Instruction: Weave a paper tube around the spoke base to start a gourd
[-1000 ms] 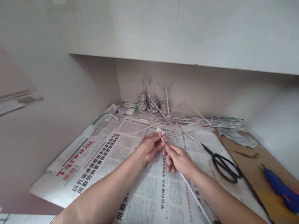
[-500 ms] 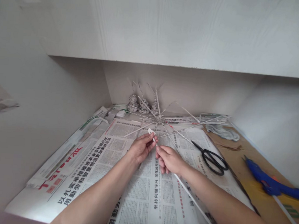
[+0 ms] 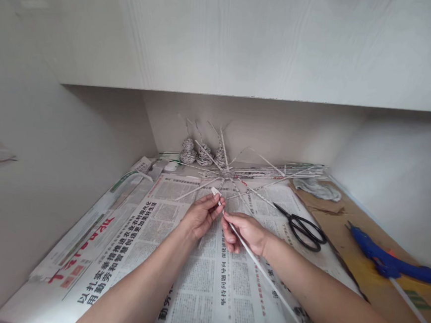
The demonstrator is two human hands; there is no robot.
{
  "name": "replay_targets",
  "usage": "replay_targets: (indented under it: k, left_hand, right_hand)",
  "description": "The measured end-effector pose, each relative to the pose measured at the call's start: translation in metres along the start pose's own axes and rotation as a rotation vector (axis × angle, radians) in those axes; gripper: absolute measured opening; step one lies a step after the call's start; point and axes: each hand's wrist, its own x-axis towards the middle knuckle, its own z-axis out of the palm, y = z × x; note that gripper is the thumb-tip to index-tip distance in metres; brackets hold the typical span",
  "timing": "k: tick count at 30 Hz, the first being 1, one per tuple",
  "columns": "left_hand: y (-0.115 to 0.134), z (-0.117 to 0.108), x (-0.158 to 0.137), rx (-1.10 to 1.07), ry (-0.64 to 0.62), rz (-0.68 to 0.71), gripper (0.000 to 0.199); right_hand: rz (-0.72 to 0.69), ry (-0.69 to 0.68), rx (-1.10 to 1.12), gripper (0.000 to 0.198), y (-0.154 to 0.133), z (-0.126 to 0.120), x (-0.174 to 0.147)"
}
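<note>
Between my two hands runs a thin white rolled paper tube (image 3: 262, 270), slanting from the lower right up to a flat, loose paper tip. Near that tip, my left hand (image 3: 203, 214) pinches it between thumb and fingers. My right hand (image 3: 245, 232) closes on the tube just below, thumb against the forefinger, the other fingers curled. Just beyond the hands lies a star-shaped weave of newspaper tubes (image 3: 226, 173), its spokes spreading outward and some tilting upward.
Newspaper sheets (image 3: 118, 253) cover the surface. Black scissors (image 3: 305, 232) lie right of my hands. A blue glue gun (image 3: 387, 257) and a grey cloth (image 3: 317, 189) rest on cardboard (image 3: 339, 231). Several paper tubes and three woven gourd shapes (image 3: 204, 155) stand at the back, under an overhanging white panel (image 3: 225, 43).
The tube now passes over my right hand in plain sight, where it was partly hidden behind the hand before. Both hands keep their pinch. The view has shifted slightly.
</note>
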Motion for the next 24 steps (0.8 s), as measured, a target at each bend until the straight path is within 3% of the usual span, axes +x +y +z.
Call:
replay_targets:
  k: [15, 24]
  left_hand:
    - [-0.0007, -0.0005, 0.0019, -0.005, 0.006, 0.012, 0.003]
    - [0.0034, 0.0017, -0.0012, -0.047, -0.039, 0.063, 0.005]
  right_hand:
    - [0.003, -0.006, 0.064, 0.041, 0.0015, -0.0063, 0.0019]
    - [0.008, 0.096, 0.025, 0.038, -0.0021, 0.0018, -0.0002]
